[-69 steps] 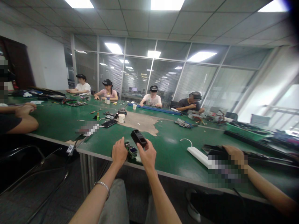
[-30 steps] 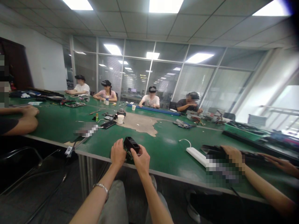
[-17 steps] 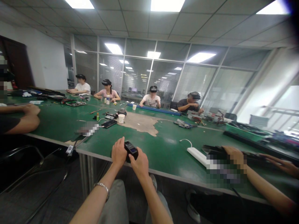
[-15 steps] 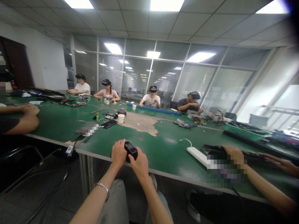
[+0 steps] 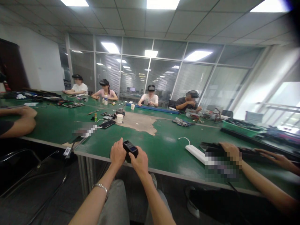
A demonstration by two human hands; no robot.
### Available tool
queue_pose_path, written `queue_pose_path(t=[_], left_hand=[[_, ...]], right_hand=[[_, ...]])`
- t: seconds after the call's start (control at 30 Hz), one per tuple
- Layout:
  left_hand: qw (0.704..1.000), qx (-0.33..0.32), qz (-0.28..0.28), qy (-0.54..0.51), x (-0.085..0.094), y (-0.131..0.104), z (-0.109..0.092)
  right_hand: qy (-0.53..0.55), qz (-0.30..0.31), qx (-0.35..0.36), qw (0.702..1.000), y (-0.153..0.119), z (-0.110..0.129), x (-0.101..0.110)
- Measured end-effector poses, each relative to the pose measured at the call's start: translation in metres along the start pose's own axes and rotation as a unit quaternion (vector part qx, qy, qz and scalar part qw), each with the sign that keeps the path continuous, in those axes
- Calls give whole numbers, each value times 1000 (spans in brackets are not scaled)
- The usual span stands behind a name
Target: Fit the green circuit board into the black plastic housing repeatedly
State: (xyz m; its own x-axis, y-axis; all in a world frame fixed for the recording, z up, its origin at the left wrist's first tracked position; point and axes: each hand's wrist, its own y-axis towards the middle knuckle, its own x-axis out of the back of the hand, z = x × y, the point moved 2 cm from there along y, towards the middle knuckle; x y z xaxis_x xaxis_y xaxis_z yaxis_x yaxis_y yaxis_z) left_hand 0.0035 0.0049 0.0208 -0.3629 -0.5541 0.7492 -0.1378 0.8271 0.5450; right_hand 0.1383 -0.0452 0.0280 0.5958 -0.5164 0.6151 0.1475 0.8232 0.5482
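Note:
Between my two hands is a small black box-shaped device [image 5: 130, 148] with a little dark screen on its upper face. Its exact kind is unclear. My left hand [image 5: 117, 153] wraps its left side, fingers closed. From the right, my right hand [image 5: 140, 159] grips it, with the thumb along the near side. Both hands are at the front edge of the green table [image 5: 159, 156]. Part of the device's lower body is hidden by my fingers. A bracelet [image 5: 101, 188] circles my left wrist.
Beyond my hands stands a paper cup [image 5: 119, 118] by a black phone [image 5: 107, 124] and a bare brown patch of tabletop [image 5: 140, 123]. A white power strip [image 5: 195, 154] lies to the right, near a co-worker's hand [image 5: 231, 152]. Another co-worker's arm [image 5: 21, 122] rests at left.
The whole view has shifted slightly, with the scene sliding a little left. My hands keep the black device between them at the table edge.

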Motion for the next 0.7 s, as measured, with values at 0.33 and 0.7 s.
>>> queue_pose_path(t=[0.33, 0.7], left_hand=[[1000, 0, -4, 5, -2, -1, 0], [1000, -6, 14, 7, 5, 0, -3]], right_hand=[[148, -76, -51, 985, 37, -10, 27], [-77, -55, -71, 993, 39, -80, 7]])
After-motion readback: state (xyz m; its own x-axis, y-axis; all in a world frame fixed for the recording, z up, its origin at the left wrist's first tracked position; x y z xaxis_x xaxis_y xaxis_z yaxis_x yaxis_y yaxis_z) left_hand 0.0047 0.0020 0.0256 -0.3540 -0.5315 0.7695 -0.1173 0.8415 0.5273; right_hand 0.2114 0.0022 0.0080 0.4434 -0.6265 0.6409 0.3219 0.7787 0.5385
